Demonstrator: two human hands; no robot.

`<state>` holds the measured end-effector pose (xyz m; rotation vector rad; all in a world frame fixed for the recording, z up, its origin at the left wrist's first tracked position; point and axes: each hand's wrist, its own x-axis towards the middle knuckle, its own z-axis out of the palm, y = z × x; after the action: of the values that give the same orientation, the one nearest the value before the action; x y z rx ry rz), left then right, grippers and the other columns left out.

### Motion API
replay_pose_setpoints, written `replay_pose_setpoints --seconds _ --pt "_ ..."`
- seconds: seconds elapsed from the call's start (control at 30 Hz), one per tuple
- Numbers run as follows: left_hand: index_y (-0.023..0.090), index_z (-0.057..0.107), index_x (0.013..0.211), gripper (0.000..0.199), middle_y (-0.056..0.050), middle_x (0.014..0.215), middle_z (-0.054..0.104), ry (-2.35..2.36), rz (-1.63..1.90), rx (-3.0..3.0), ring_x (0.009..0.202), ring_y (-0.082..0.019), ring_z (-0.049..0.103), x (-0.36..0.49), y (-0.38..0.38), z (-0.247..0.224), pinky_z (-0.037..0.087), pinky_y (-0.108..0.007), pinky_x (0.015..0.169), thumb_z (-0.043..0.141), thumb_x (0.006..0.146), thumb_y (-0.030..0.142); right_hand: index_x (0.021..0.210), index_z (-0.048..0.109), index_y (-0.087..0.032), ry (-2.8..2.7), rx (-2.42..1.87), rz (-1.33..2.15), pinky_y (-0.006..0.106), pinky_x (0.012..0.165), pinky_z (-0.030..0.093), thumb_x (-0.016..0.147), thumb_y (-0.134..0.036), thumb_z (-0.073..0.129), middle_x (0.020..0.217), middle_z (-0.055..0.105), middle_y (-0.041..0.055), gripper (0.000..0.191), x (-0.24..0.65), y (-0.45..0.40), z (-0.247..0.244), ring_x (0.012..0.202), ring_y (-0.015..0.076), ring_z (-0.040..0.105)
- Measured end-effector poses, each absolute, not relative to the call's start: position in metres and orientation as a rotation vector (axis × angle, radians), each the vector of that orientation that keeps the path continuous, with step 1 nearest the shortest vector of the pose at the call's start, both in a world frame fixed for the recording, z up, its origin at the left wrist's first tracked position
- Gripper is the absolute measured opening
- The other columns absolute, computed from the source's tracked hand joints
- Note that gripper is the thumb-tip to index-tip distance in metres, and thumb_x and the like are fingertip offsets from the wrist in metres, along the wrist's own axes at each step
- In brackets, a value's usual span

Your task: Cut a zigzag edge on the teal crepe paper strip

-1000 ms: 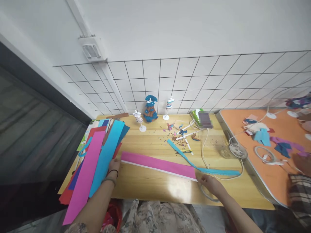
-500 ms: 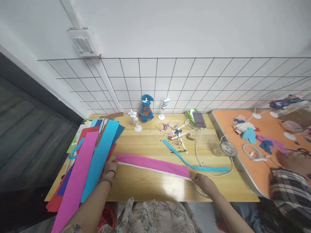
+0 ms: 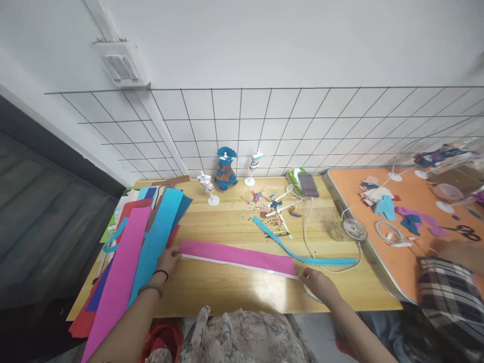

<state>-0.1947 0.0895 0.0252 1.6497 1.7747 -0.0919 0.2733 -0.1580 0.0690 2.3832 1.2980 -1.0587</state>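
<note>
A pink crepe-paper-like strip (image 3: 238, 258) lies across the wooden table in front of me, with a narrow white tape (image 3: 230, 263) along its near edge. At the left end, my left hand (image 3: 168, 260) is closed in a pinch on the tape. My right hand (image 3: 318, 283) pinches the same tape just past the strip's right corner, and a loose length of it curls below the fingers. Between the hands the tape looks straight. A narrow blue strip (image 3: 325, 262) lies bent beyond my right hand.
Coloured sheets (image 3: 123, 272) are stacked at left. Small dress forms (image 3: 212, 189) and a blue-brown paper dress (image 3: 226, 171) stand at the back. Scraps, a yellow cutter (image 3: 279, 234) and a cable lie mid-table. On the orange table (image 3: 351, 196), a co-worker's arm is near black scissors (image 3: 463, 231).
My view has shifted slightly. Both my hands keep their pinch on the tape and the strip stays in place. The co-worker's hand has moved, and black scissors show on the orange table.
</note>
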Motion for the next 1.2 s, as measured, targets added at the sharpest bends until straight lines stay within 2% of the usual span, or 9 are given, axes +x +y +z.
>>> replay_pose_setpoints --seconds 0.5,0.73,0.87,0.93,1.0,1.1,1.2 --pt "0.014 0.052 0.109 0.032 -0.007 0.109 0.054 1.651 -0.126 1.614 0.094 -0.02 0.055 -0.207 0.102 0.026 0.047 -0.039 0.079 0.05 0.084 0.033 0.093 0.059 -0.015 1.335 2.385 -1.031 0.033 0.071 0.049 0.088 -0.031 0.048 0.09 0.063 0.0033 0.02 0.269 -0.159 0.082 0.079 0.0149 0.06" --pt "0.014 0.052 0.107 0.029 -0.007 0.107 0.054 1.696 0.05 1.471 0.093 -0.018 0.055 -0.197 0.084 0.044 0.047 -0.039 0.079 0.049 0.084 0.032 0.082 0.061 -0.016 1.342 2.435 -0.969 0.03 0.067 0.046 0.086 -0.033 0.048 0.076 0.066 0.0023 0.021 0.268 -0.161 0.099 0.073 0.016 0.062" --pt "0.013 0.056 0.087 0.023 -0.006 0.093 0.059 1.657 0.171 1.236 0.088 -0.017 0.057 -0.165 0.04 0.051 0.046 -0.033 0.076 0.049 0.083 0.035 0.072 0.061 -0.022 1.374 2.491 -0.923 0.026 0.059 0.041 0.081 -0.031 0.049 0.073 0.07 0.0046 0.018 0.265 -0.159 0.121 0.072 0.0204 0.065" --pt "0.014 0.055 0.073 0.028 -0.006 0.078 0.062 1.581 0.171 1.05 0.079 -0.02 0.06 -0.14 0.013 0.051 0.047 -0.03 0.068 0.051 0.08 0.041 0.072 0.059 -0.023 1.381 2.511 -0.895 0.026 0.056 0.039 0.08 -0.032 0.049 0.074 0.07 0.0063 0.016 0.263 -0.157 0.136 0.07 0.0221 0.064" --pt "0.014 0.055 0.074 0.036 -0.009 0.07 0.063 1.476 0.16 0.823 0.07 -0.022 0.063 -0.115 -0.012 0.052 0.049 -0.031 0.061 0.05 0.077 0.049 0.069 0.057 -0.024 1.382 2.523 -0.865 0.027 0.052 0.037 0.078 -0.033 0.049 0.071 0.07 0.0071 0.015 0.261 -0.155 0.153 0.066 0.0234 0.064" --pt "0.014 0.056 0.088 0.046 -0.015 0.09 0.065 1.255 0.22 0.513 0.083 -0.021 0.064 -0.084 -0.035 0.057 0.05 -0.033 0.071 0.042 0.079 0.057 0.068 0.055 -0.027 1.399 2.534 -0.832 0.028 0.05 0.036 0.076 -0.036 0.049 0.072 0.069 0.006 0.014 0.259 -0.152 0.18 0.067 0.0245 0.063" --pt "0.015 0.054 0.096 0.044 -0.016 0.11 0.059 1.097 0.349 0.29 0.098 -0.02 0.06 -0.066 -0.039 0.061 0.048 -0.032 0.081 0.041 0.081 0.054 0.069 0.054 -0.029 1.409 2.536 -0.795 0.029 0.051 0.037 0.076 -0.041 0.049 0.071 0.069 0.0055 0.014 0.255 -0.151 0.204 0.067 0.026 0.063"
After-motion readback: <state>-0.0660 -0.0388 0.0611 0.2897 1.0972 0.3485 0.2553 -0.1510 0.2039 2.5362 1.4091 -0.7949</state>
